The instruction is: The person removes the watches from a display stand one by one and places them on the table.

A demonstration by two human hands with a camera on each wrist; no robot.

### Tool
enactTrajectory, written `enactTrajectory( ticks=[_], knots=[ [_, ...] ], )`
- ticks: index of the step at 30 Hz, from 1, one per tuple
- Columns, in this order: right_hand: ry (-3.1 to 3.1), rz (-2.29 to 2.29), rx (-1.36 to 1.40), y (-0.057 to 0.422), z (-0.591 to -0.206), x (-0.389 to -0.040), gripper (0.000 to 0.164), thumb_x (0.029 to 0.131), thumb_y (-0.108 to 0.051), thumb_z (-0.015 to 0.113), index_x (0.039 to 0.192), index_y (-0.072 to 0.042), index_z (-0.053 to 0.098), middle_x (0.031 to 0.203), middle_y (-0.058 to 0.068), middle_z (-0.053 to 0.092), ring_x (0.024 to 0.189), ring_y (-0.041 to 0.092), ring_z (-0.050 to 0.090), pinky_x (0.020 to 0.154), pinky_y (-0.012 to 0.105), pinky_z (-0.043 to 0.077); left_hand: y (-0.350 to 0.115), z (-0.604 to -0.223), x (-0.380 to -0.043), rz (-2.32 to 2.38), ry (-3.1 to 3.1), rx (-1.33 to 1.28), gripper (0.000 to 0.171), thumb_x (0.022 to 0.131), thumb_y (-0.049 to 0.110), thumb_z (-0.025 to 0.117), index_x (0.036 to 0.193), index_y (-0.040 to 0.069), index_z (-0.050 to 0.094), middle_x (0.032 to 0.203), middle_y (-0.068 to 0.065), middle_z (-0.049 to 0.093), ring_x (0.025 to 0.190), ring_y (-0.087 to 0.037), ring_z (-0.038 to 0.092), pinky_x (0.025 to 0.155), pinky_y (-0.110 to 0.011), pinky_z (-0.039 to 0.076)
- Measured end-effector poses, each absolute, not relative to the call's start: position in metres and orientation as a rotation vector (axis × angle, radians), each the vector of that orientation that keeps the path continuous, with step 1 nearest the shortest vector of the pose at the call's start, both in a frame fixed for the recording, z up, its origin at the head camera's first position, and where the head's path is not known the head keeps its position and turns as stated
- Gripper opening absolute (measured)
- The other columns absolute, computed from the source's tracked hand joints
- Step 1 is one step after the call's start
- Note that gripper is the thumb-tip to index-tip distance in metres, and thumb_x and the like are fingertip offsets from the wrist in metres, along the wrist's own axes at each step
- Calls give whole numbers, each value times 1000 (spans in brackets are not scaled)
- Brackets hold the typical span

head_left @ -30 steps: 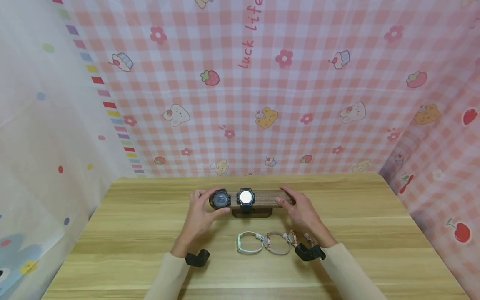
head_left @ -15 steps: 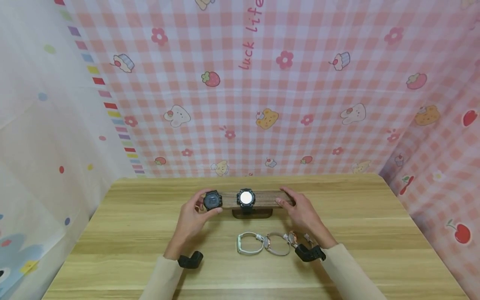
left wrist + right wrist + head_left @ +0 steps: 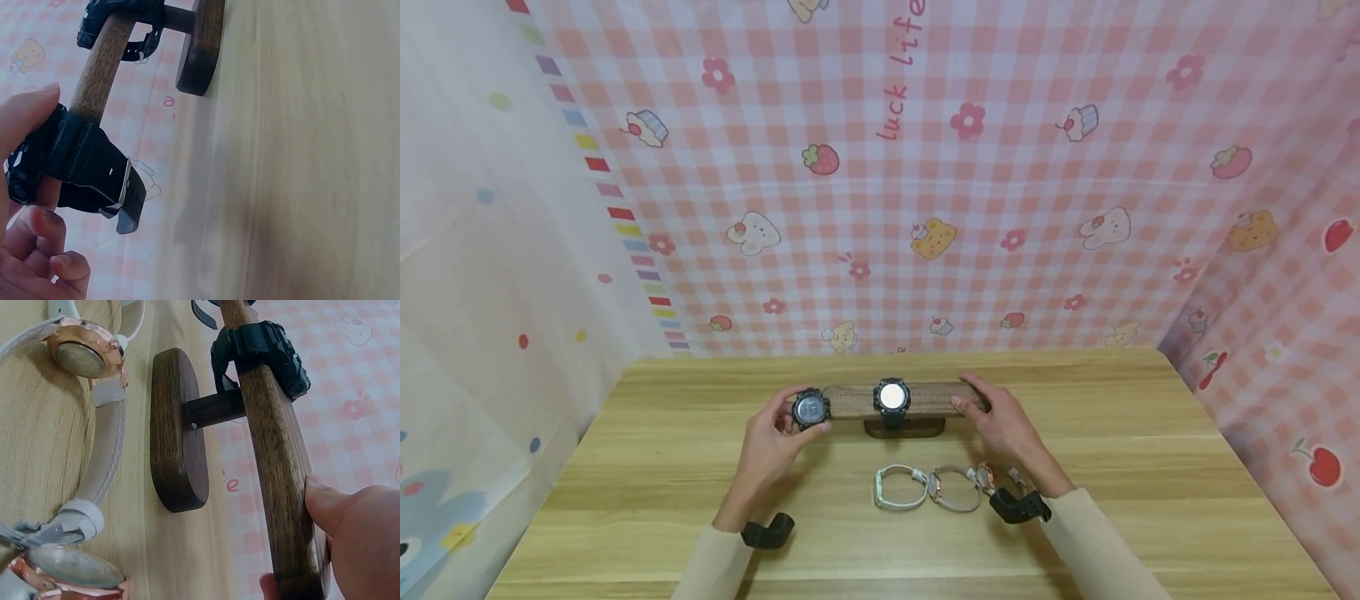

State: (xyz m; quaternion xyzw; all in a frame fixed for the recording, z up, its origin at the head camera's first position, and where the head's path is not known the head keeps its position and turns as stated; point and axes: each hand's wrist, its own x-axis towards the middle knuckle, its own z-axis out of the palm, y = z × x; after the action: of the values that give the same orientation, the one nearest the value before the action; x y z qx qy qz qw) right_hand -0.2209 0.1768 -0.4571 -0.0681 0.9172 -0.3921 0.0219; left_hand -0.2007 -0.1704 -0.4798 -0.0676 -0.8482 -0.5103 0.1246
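My left hand [image 3: 767, 437] pinches a black digital watch [image 3: 811, 408] between thumb and fingers, right at the left end of the wooden watch stand's bar [image 3: 853, 402]. The left wrist view shows its buckled black strap [image 3: 94, 156] forming a loop beside the bar's tip. Near the middle of the bar sits a second black watch [image 3: 892, 396] with a bright, glaring dial. My right hand [image 3: 1003, 421] grips the bar's right end, thumb on the near side. Below the bar is the stand's dark rounded base [image 3: 178, 437], joined to it by a short post.
Nearer me on the wooden table [image 3: 662, 467] lie a mint-and-white watch [image 3: 878, 487], a rose-gold watch with a pale strap [image 3: 934, 484] and another rose-gold watch [image 3: 985, 475], partly behind the right wrist camera [image 3: 1018, 505]. A pink checked cloth [image 3: 880, 283] hangs behind the table.
My left hand has moved left with the black watch, from over the bar to its left end, uncovering more of the bar. The right hand and the second watch have stayed put.
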Motion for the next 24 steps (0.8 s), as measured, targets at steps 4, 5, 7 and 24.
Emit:
enactTrajectory(
  ticks=[4, 5, 7, 24],
  knots=[
    [2842, -1211, -211, 177, -456, -220, 56, 101, -35, 57, 150, -13, 42, 148, 25, 44, 136, 47, 40, 111, 61, 30, -174, -479, -196, -1485, -2476, -222, 59, 74, 26, 89, 126, 15, 62, 77, -4, 53, 67, -15, 44, 59, -22, 36],
    [2846, -1207, -217, 177, -456, -221, 56, 101, -35, 56, 150, -12, 42, 148, 26, 44, 135, 48, 40, 111, 61, 30, -175, -479, -195, -1485, -2480, -228, 59, 74, 25, 89, 126, 15, 62, 76, -4, 53, 67, -15, 44, 59, -21, 36],
    [2844, -1207, -213, 177, -456, -221, 56, 101, -35, 57, 150, -12, 43, 148, 25, 44, 136, 47, 40, 111, 61, 30, -176, -478, -193, -1485, -2490, -238, 59, 74, 24, 89, 126, 15, 62, 75, -4, 52, 66, -14, 43, 58, -21, 36],
    [2831, -1211, -213, 179, -456, -221, 56, 101, -36, 57, 150, -13, 43, 149, 25, 43, 136, 47, 39, 111, 62, 30, -170, -473, -173, -1424, -2531, -301, 62, 71, 15, 90, 126, 8, 62, 74, 0, 48, 66, -14, 43, 58, -21, 36]
  ],
)
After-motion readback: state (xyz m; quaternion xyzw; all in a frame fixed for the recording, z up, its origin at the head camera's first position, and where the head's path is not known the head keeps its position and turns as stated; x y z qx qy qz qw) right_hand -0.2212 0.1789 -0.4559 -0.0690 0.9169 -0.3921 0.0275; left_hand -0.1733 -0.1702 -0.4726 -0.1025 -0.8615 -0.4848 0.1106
